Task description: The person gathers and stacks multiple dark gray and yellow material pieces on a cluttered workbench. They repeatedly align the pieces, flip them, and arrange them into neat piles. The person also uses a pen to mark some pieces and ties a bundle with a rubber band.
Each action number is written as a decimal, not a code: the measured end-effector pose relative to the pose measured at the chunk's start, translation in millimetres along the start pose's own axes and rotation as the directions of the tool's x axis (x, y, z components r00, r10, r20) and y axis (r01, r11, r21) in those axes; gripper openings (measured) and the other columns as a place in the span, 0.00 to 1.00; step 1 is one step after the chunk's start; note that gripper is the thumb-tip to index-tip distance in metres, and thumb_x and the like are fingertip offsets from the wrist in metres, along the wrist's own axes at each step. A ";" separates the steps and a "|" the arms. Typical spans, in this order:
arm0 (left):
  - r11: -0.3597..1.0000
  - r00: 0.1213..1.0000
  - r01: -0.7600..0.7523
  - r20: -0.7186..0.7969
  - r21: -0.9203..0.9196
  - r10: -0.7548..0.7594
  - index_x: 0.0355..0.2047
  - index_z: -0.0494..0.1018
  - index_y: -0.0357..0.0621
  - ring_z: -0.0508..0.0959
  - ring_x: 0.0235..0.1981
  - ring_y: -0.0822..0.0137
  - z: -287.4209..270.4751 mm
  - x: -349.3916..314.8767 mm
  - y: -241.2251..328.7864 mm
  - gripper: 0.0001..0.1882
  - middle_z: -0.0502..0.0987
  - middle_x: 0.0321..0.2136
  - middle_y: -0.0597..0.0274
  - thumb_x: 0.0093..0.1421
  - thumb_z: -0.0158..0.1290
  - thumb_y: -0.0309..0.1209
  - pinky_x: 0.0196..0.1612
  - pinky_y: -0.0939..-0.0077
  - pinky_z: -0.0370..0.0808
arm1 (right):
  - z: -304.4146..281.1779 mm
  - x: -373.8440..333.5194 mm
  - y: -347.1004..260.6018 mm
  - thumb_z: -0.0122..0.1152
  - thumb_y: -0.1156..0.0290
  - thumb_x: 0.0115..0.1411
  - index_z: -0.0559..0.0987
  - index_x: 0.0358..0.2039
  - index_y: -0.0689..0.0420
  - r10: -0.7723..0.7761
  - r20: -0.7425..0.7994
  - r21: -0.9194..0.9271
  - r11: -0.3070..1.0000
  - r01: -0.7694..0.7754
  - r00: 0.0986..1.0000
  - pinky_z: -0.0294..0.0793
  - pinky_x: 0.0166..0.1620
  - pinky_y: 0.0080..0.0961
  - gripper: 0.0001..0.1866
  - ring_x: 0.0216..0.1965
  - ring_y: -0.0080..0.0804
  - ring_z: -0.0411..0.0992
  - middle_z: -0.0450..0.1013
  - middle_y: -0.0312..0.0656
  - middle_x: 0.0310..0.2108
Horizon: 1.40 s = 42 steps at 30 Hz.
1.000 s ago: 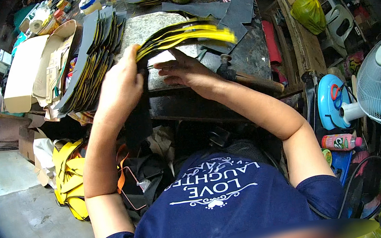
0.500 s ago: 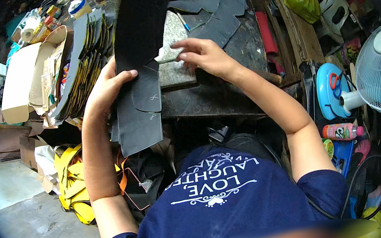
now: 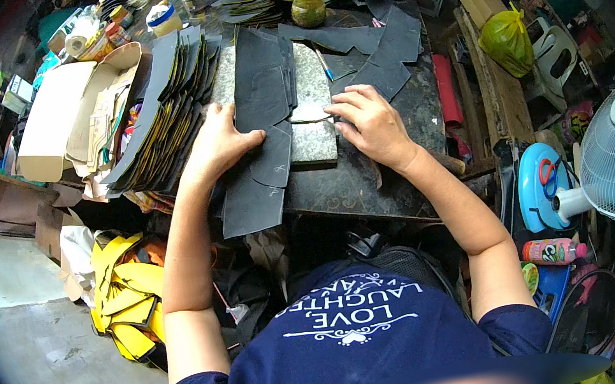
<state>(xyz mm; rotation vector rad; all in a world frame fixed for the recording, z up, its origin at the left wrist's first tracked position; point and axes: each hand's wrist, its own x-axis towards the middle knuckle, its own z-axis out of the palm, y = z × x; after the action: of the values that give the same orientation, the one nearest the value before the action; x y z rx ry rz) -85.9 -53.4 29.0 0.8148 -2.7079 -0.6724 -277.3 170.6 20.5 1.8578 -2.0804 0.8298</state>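
On a pale speckled stone slab [image 3: 318, 139] lies a long black sheet piece [image 3: 259, 69], with smaller black cut pieces [image 3: 253, 199] overlapping it at the near end. My left hand [image 3: 221, 147] grips the left edge of these black pieces, thumb on top and fingers partly hidden. My right hand [image 3: 375, 126], over the slab's right edge, pinches a thin, flat, shiny strip [image 3: 307, 120] that looks like a blade; its exact kind is unclear. The strip points left toward the black sheets. A blue-and-white pen [image 3: 324, 65] lies beyond the right hand.
A thick stack of black, yellow-edged sheets [image 3: 173, 105] stands left, beside an open cardboard box [image 3: 54, 121]. More black cut pieces [image 3: 384, 67] lie right of the slab, with a yellow-green jar [image 3: 308, 6] behind. A white fan [image 3: 613, 157] stands at the right; yellow pieces [image 3: 128, 288] hang below left.
The raised black sheet has come down onto the slab, lowered by my left hand. My right hand still holds the shiny strip, now just right of the sheet's edge. The view has shifted slightly.
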 end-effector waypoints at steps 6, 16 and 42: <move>0.999 0.999 0.000 0.052 -0.046 0.002 0.53 0.67 0.26 0.72 0.52 0.43 -10.9 -5.0 3.8 0.42 0.69 0.51 0.36 0.48 0.64 0.50 0.55 0.61 0.70 | 10.4 5.3 0.1 0.63 0.72 0.53 0.74 0.51 0.53 -0.057 0.078 -0.056 0.997 0.061 0.995 0.65 0.59 0.47 0.23 0.52 0.41 0.69 0.73 0.43 0.47; 1.000 0.997 -0.016 0.077 0.007 0.016 0.56 0.64 0.33 0.76 0.48 0.42 -14.6 -2.2 13.9 0.41 0.76 0.43 0.33 0.49 0.66 0.47 0.51 0.59 0.72 | 16.2 11.2 1.8 0.63 0.71 0.51 0.77 0.28 0.52 -0.059 0.012 -0.083 0.995 0.059 0.998 0.69 0.40 0.34 0.04 0.36 0.37 0.72 0.73 0.36 0.29; 0.994 0.990 0.098 -0.092 -0.057 -0.103 0.49 0.71 0.37 0.81 0.37 0.52 4.8 -10.6 0.6 0.36 0.79 0.34 0.45 0.49 0.64 0.54 0.42 0.62 0.75 | -26.5 40.3 156.5 0.57 0.73 0.55 0.73 0.56 0.43 0.296 0.174 -0.354 0.909 -0.221 0.939 0.64 0.62 0.41 0.26 0.63 0.45 0.59 0.65 0.42 0.60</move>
<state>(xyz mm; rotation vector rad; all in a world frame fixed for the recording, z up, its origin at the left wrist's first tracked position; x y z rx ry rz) -79.2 -45.2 24.2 0.9505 -2.5678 -0.7046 -440.4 156.9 23.1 1.5765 -2.4651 0.2964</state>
